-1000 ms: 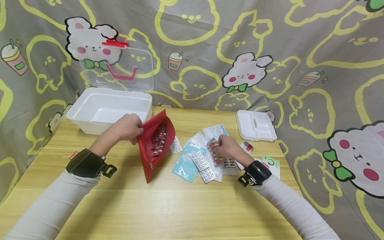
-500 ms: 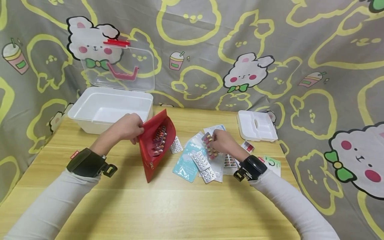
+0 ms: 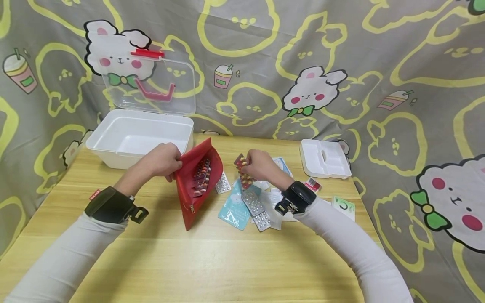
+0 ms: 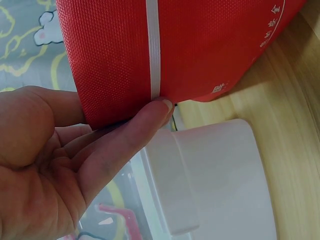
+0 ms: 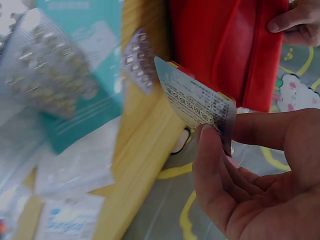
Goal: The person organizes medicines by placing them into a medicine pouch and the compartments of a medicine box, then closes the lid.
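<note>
My left hand [image 3: 163,160] grips the edge of a red zippered pouch [image 3: 184,179], whose mouth gapes toward the right. Inside the pouch lie several blister packs of capsules [image 3: 201,176]. Between thumb and fingers, my right hand [image 3: 261,167] pinches a blister pack of red and yellow capsules [image 3: 243,170], just right of the pouch and apart from it. The right wrist view shows the printed foil back of this held pack [image 5: 192,97]. On the table close to the pouch lies a silver blister pack [image 3: 222,184].
Silver blister packs [image 3: 254,203] lie on a teal packet [image 3: 234,210] among clear and white packets. Behind the left hand stands a white box [image 3: 113,147] with its clear lid raised. A white divided tray [image 3: 314,166] and a green-white box [image 3: 344,206] are at the right.
My right hand has lifted the red and yellow capsule pack off the pile and carried it left toward the pouch. The left hand and pouch have stayed in place.
</note>
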`<state>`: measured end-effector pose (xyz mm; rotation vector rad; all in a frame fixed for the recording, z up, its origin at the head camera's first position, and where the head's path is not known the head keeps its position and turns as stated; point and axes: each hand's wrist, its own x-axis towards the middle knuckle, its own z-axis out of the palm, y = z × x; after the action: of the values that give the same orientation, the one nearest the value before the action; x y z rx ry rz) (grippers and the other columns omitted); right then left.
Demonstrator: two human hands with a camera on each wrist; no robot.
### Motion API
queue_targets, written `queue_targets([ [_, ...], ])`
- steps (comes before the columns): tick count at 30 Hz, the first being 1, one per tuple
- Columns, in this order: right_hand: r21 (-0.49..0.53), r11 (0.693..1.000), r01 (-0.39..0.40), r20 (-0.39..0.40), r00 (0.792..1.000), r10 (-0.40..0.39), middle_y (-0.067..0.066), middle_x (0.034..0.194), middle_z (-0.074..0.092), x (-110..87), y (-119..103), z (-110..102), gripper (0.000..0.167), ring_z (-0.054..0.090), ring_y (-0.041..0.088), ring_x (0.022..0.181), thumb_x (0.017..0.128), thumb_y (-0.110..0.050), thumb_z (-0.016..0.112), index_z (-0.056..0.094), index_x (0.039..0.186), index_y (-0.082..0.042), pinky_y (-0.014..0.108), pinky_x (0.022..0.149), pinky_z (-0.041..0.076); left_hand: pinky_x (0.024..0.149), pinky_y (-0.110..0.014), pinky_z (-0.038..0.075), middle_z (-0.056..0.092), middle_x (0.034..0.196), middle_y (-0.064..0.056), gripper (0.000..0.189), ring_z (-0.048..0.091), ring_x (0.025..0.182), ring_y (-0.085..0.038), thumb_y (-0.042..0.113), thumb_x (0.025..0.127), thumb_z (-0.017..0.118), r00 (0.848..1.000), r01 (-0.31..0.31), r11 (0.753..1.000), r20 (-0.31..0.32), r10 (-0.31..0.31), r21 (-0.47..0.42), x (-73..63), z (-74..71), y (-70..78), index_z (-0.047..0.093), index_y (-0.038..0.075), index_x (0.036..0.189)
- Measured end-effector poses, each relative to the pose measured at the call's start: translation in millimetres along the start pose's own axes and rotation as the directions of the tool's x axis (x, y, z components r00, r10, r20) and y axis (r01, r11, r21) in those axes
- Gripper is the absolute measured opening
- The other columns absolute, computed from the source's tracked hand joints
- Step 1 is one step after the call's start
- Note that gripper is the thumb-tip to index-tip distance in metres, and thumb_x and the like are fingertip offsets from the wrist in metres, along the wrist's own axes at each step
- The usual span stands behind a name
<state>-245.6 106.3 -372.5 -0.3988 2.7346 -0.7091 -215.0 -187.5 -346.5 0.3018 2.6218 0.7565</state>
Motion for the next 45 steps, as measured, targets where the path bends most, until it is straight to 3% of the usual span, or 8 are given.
queue_targets([
  [7, 0.019, 0.999, 0.031, 0.006, 0.999, -0.031, 0.006, 0.074, 0.064, 11.5, -23, -2, 0.022, 0.061, 0.014, 0.051, 0.091, -0.019, 0.072, 0.056, 0.082, -0.007, 0.022, 0.047, 0.047, 0.053, -0.030, 0.061, 0.070, 0.064, -0.012, 0.026, 0.071, 0.054, -0.020, 0.000, 0.097, 0.049, 1.000, -0.004, 1.000, -0.003, 0.004, 0.012, 1.1, 0.2, 0.2, 0.071, -0.012, 0.089],
  [13, 0.061, 0.996, 0.065, -0.034, 0.997, -0.063, 0.003, 0.066, 0.061, 17.4, -32, -2, 0.024, 0.061, 0.015, 0.052, 0.093, -0.018, 0.071, 0.057, 0.075, -0.008, 0.023, 0.049, 0.045, 0.052, -0.029, 0.061, 0.070, 0.063, -0.012, 0.026, 0.071, 0.054, -0.020, 0.000, 0.096, 0.050, 1.000, -0.006, 1.000, -0.006, 0.006, 0.009, 0.3, -0.4, 1.6, 0.071, -0.011, 0.087],
  [21, 0.151, 0.986, 0.070, -0.039, 0.997, -0.065, 0.006, 0.070, 0.063, 21.5, -45, 4, 0.020, 0.063, 0.014, 0.051, 0.093, -0.014, 0.070, 0.059, 0.079, -0.005, 0.023, 0.048, 0.054, 0.053, -0.029, 0.061, 0.070, 0.062, -0.011, 0.026, 0.072, 0.054, -0.022, 0.000, 0.096, 0.050, 1.000, -0.008, 1.000, -0.009, 0.008, 0.016, -0.8, -1.4, 2.3, 0.071, -0.010, 0.085],
  [32, 0.143, 0.989, 0.024, 0.053, 0.998, -0.032, 0.005, 0.058, 0.067, 33.7, -61, 21, 0.039, 0.064, 0.014, 0.047, 0.093, -0.019, 0.073, 0.055, 0.059, -0.010, 0.021, 0.046, 0.052, 0.056, -0.033, 0.062, 0.070, 0.061, -0.010, 0.026, 0.072, 0.054, -0.021, 0.001, 0.097, 0.050, 1.000, -0.018, 1.000, -0.008, 0.018, 0.025, -0.3, -0.9, 0.8, 0.071, -0.009, 0.084],
  [37, 0.138, 0.990, 0.003, 0.083, 0.996, -0.014, 0.004, 0.051, 0.063, 42.4, -68, 32, 0.047, 0.062, 0.011, 0.042, 0.093, -0.017, 0.072, 0.052, 0.051, -0.011, 0.023, 0.051, 0.058, 0.055, -0.031, 0.062, 0.070, 0.064, -0.012, 0.025, 0.071, 0.055, -0.020, 0.000, 0.098, 0.051, 1.000, -0.003, 1.000, 0.000, 0.003, 0.011, -0.9, -1.0, 1.5, 0.071, -0.011, 0.089],
  [40, 0.125, 0.992, -0.004, 0.101, 0.995, -0.008, 0.006, 0.050, 0.065, 46.7, -72, 36, 0.045, 0.064, 0.010, 0.042, 0.094, -0.015, 0.071, 0.054, 0.052, -0.009, 0.026, 0.056, 0.061, 0.054, -0.030, 0.061, 0.070, 0.064, -0.012, 0.025, 0.071, 0.054, -0.020, 0.000, 0.098, 0.050, 1.000, 0.001, 1.000, -0.002, -0.001, 0.006, -0.6, -1.2, 1.0, 0.070, -0.011, 0.089],
  [45, 0.153, 0.988, -0.036, 0.115, 0.993, 0.019, 0.012, 0.060, 0.069, 53.3, -77, 42, 0.025, 0.068, 0.014, 0.046, 0.094, -0.009, 0.065, 0.062, 0.071, -0.002, 0.027, 0.056, 0.062, 0.054, -0.031, 0.061, 0.070, 0.064, -0.012, 0.025, 0.071, 0.054, -0.020, 0.000, 0.098, 0.050, 1.000, 0.004, 1.000, -0.007, -0.004, 0.009, -0.1, -0.7, 1.0, 0.070, -0.013, 0.092],
])
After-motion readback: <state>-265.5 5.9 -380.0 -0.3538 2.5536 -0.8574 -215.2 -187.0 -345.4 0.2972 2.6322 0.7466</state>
